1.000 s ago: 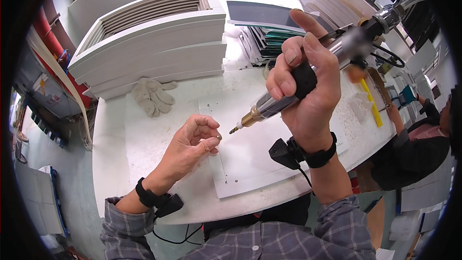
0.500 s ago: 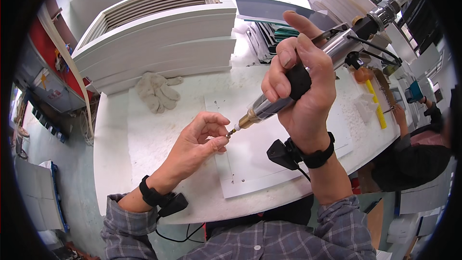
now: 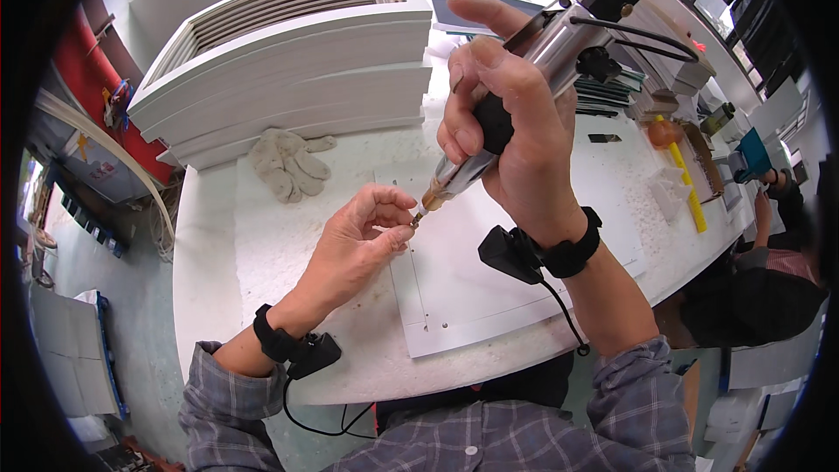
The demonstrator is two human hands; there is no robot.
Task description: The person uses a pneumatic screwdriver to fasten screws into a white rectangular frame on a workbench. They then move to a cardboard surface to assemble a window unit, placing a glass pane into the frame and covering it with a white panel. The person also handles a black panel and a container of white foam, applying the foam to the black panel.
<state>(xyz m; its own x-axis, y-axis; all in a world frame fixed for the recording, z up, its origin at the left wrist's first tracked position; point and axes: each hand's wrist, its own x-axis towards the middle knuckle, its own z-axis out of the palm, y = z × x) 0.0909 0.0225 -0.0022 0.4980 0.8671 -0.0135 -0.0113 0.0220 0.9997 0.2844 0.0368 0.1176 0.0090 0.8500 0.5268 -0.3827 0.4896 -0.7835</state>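
My right hand (image 3: 529,118) is wrapped round a silver power screwdriver (image 3: 459,173) with a black grip sleeve and a brass-coloured nose. The tool slants down to the left, its bit ending at the fingertips of my left hand (image 3: 354,240). Thumb and fingers of that hand are pinched on a small dark screw (image 3: 415,222) at the bit's tip. Just below lies a flat white panel (image 3: 507,288) with small holes along its left edge. Whether the screw touches the panel I cannot tell.
A pale work glove (image 3: 288,166) lies beside a stack of white louvred frames (image 3: 288,70) at the back left of the table (image 3: 205,297). To the right are a yellow strip (image 3: 688,185) and an orange round object (image 3: 664,133). Another person (image 3: 752,297) works at far right.
My right hand has moved left and up with the screwdriver, which now stands steeper. My left hand has risen slightly, still at the bit's tip. The other person's hand has shifted right.
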